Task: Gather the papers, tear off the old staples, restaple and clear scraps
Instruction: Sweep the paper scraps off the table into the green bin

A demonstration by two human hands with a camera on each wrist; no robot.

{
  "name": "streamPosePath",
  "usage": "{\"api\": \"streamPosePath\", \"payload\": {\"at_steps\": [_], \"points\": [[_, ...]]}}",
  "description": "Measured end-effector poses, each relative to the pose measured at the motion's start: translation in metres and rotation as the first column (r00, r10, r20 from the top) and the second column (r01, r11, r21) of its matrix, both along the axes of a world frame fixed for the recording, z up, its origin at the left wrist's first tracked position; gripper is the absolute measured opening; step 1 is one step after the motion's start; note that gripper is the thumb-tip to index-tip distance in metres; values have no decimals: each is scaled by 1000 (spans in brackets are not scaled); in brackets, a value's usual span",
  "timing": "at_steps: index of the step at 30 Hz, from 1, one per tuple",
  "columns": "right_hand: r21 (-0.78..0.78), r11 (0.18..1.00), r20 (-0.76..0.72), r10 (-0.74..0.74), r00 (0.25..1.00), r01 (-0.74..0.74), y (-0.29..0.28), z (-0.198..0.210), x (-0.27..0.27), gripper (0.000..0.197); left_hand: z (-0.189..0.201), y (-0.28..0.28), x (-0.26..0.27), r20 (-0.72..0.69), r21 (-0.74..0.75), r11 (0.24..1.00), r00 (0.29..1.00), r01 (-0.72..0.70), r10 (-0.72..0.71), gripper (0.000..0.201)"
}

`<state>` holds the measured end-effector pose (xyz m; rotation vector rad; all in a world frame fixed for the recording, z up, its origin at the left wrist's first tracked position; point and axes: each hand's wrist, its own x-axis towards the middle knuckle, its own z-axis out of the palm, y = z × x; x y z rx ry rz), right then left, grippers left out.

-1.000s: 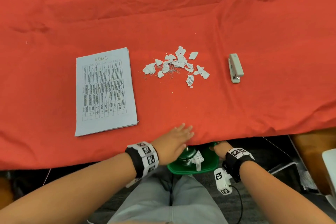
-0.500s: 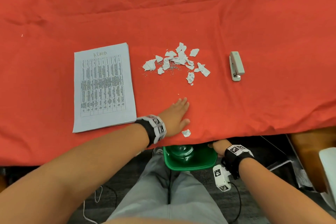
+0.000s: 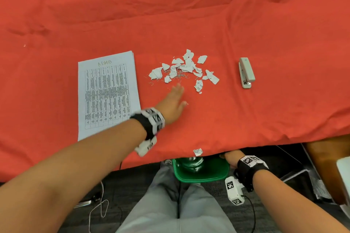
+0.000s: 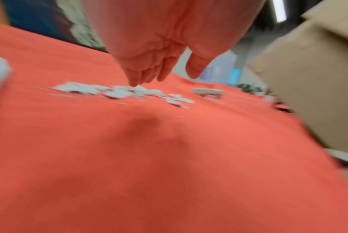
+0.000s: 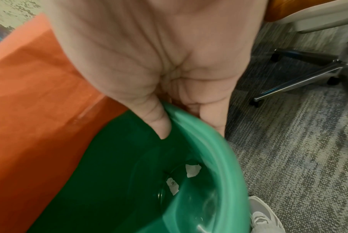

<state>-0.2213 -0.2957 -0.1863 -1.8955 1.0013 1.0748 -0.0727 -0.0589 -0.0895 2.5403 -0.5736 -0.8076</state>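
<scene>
We see the left hand (image 3: 173,103) stretched out over the red cloth (image 3: 246,24) near the centre of the head view, fingers straight and together, holding nothing; its fingertips sit just below the pile of torn paper scraps (image 3: 184,69) and loose staples that fills the middle of the frame. In the left wrist view, which is blurred, the fingers (image 4: 141,74) point down toward the near edge of that pile, and we cannot tell whether they touch it. To the left of the hand lies the stack of printed papers (image 3: 108,92), flat on the cloth, its lower right corner hidden behind the left forearm. The stapler (image 3: 246,73) lies flat at centre right, well apart from the scraps. One single scrap (image 3: 198,151) rests on the cloth right at its lower edge, just above the green bin (image 3: 210,174). The right hand (image 3: 232,159), at lower right, grips the bin's rim: in the right wrist view we see the thumb inside the rim (image 5: 191,134) and the fingers curled over its outside. Two paper pieces (image 5: 192,170) lie at the bottom of the bin.
</scene>
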Motion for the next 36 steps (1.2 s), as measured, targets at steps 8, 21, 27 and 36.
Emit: {"api": "streamPosePath", "payload": {"at_steps": [8,21,27,36], "points": [[-1,1000,-20,-4,1000,4,-3,-4,-1,36,-27,48,84,43,205,943,965,-263,259,71],[217,963,-66,-150,986,161,-20,-61,-31,38,-17,15,-42,-107,55,962,959,268,-262,65],[232,958,-26,-168,985,169,-14,-30,-37,32,-4,9,27,-1,37,999,1000,3,-3,62],[252,939,-63,-225,972,234,-10,-15,-34,41,-25,16,90,27,180,981,997,-76,72,64]]}}
